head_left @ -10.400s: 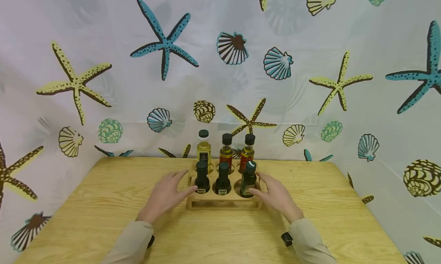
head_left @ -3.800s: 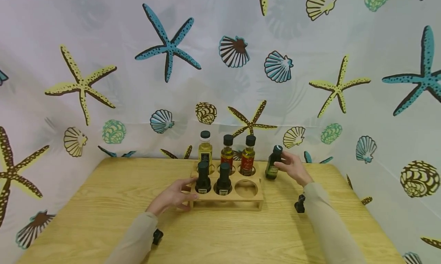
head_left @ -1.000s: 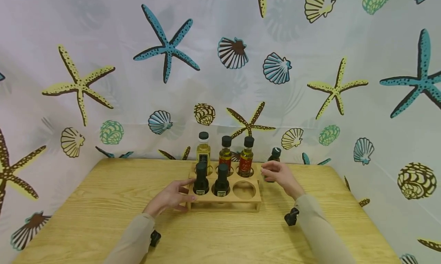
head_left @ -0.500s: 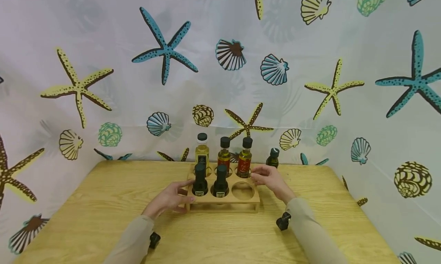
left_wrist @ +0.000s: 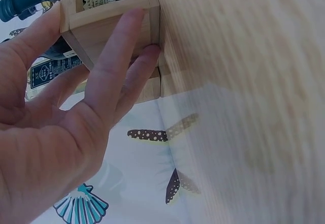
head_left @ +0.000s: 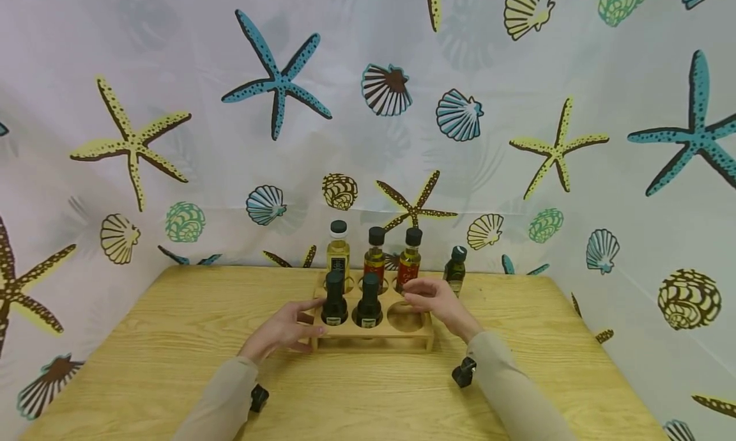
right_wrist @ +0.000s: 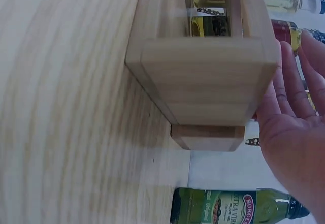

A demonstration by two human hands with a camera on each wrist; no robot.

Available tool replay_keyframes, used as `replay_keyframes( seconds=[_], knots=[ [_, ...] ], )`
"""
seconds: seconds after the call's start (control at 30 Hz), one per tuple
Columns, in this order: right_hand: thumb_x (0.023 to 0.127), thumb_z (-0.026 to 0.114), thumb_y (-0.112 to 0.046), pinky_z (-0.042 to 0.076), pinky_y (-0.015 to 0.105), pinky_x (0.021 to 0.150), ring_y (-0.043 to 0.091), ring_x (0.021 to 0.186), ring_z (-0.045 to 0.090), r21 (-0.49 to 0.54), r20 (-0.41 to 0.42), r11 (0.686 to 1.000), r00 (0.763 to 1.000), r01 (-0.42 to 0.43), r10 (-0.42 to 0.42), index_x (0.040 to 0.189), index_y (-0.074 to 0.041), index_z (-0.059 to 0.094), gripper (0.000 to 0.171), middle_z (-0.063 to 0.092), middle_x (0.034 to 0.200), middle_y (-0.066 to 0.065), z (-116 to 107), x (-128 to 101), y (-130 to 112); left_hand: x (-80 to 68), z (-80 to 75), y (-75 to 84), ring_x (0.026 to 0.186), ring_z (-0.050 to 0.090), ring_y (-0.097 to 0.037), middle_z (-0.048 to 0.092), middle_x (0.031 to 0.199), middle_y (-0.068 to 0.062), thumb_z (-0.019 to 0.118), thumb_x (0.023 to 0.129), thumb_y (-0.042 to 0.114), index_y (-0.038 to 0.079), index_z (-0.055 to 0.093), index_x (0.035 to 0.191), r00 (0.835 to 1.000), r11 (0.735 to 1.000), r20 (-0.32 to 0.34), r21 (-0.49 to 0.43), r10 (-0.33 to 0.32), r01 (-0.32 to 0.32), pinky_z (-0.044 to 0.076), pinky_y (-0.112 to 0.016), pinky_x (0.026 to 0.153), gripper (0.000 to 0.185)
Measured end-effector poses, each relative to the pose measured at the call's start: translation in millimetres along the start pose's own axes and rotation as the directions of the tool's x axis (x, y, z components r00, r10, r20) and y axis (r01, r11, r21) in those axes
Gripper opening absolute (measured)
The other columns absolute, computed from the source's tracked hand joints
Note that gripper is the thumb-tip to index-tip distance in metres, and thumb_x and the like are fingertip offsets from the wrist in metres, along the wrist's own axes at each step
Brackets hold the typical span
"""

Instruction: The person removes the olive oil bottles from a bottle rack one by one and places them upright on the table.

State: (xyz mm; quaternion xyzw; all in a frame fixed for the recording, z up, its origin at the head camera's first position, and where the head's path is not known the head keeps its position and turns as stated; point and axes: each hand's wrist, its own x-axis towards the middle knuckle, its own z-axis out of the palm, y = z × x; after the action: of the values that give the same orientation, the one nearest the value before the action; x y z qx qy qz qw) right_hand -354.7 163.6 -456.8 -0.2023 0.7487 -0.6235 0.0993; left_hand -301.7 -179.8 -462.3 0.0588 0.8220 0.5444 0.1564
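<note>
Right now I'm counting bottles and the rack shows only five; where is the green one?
In the head view, the green bottle stands upright on the table, off the rack's far right corner, beyond the right hand.

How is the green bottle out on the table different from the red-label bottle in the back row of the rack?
The green bottle stands on the bare table, right of the wooden rack; the red-label bottle sits in the rack's back right hole. The green bottle's glass is dark green; the red-label bottle shows amber oil. The right hand reaches near the red-label bottle, apart from the green one. Both stand upright with dark caps.
</note>
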Motion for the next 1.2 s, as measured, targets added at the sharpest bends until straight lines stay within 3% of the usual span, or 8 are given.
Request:
replay_keyframes(
  seconds=[0.27, 0.53, 0.83, 1.2],
  knots=[
    [0.096, 0.064, -0.011, 0.053, 0.05, 0.096, 0.046, 0.117, 0.057, 0.048, 0.027, 0.999, 1.0, 0.01, -0.011, 0.13, 0.011, 0.054, 0.042, 0.059, 0.129, 0.026, 11.0, 3.8, 2.3, 2.6, -0.3, 1.4, 0.117, 0.058, -0.04, 0.043, 0.141, -0.032, 0.073, 0.089, 0.017, 0.016, 0.036, 0.154, 1.0, 1.0, 0.009, -0.003, -0.002, 0.002, 0.061, -0.045, 0.076, 0.074],
    [0.094, 0.068, -0.018, 0.055, 0.045, 0.094, 0.032, 0.116, 0.062, -0.012, 0.059, 1.0, 0.998, 0.023, -0.022, 0.133, 0.005, 0.057, 0.046, 0.062, 0.131, 0.02, 25.7, 3.3, -2.7, 1.9, -1.2, 1.1, 0.112, 0.062, -0.036, 0.045, 0.139, -0.031, 0.073, 0.09, 0.018, 0.016, 0.036, 0.153, 1.0, 1.0, 0.016, 0.008, -0.004, 0.004, 0.061, -0.045, 0.075, 0.074],
    [0.093, 0.07, -0.019, 0.055, 0.037, 0.095, 0.027, 0.117, 0.062, -0.124, 0.008, 0.992, 1.0, 0.03, -0.029, 0.131, -0.009, 0.064, 0.04, 0.064, 0.131, 0.013, 41.5, 5.3, -5.0, 2.1, -0.2, 0.3, 0.112, 0.061, -0.036, 0.046, 0.138, -0.031, 0.074, 0.089, 0.016, 0.017, 0.036, 0.153, 1.0, 1.0, 0.003, -0.005, -0.01, 0.01, 0.061, -0.045, 0.074, 0.075],
    [0.091, 0.071, -0.022, 0.051, 0.046, 0.1, 0.027, 0.117, 0.061, -0.101, -0.015, 0.995, 1.0, 0.024, -0.025, 0.134, -0.011, 0.061, 0.045, 0.064, 0.13, 0.011, 54.3, 7.4, -8.0, 2.4, 0.7, 1.8, 0.109, 0.063, -0.035, 0.047, 0.137, -0.031, 0.074, 0.089, 0.016, 0.015, 0.037, 0.153, 1.0, 1.0, -0.002, 0.003, -0.026, 0.026, 0.061, -0.045, 0.075, 0.075]
  ],
)
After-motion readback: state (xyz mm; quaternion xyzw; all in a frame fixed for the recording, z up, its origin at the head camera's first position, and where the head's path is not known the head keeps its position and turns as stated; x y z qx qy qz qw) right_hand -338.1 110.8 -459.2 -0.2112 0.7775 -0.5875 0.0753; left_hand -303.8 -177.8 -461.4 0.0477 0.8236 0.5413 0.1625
